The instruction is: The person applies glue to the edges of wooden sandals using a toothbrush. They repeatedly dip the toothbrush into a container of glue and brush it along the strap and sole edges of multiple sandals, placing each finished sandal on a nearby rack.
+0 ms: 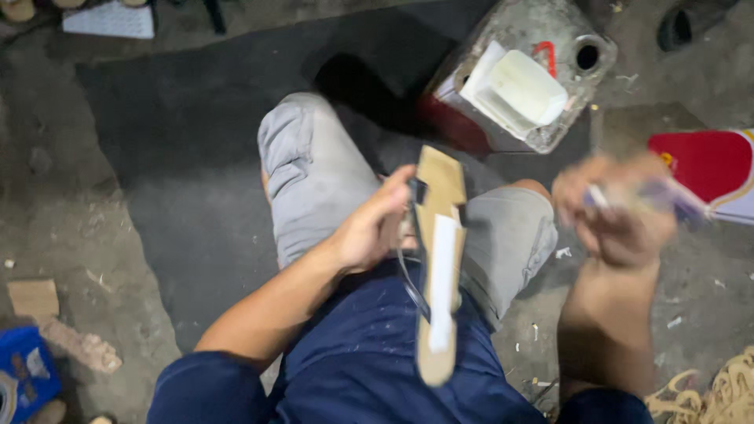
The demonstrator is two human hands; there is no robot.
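Note:
My left hand [375, 228] grips a long flat sandal sole [440, 259], tan with a white strip down its middle and a dark strap at its side, held on edge over my lap. Out to the right, my right hand [616, 212] is blurred by motion and closed around a small object [667, 196] with white and purplish parts; what it is cannot be made out. I sit with knees in grey shorts [314, 173] above a dirty concrete floor.
A battered metal can [542, 31] with a white plastic container [522, 90] on top stands ahead. A red and white item [711, 169] lies at right, tan cord [722, 396] at bottom right, a blue pack [23, 377] at bottom left.

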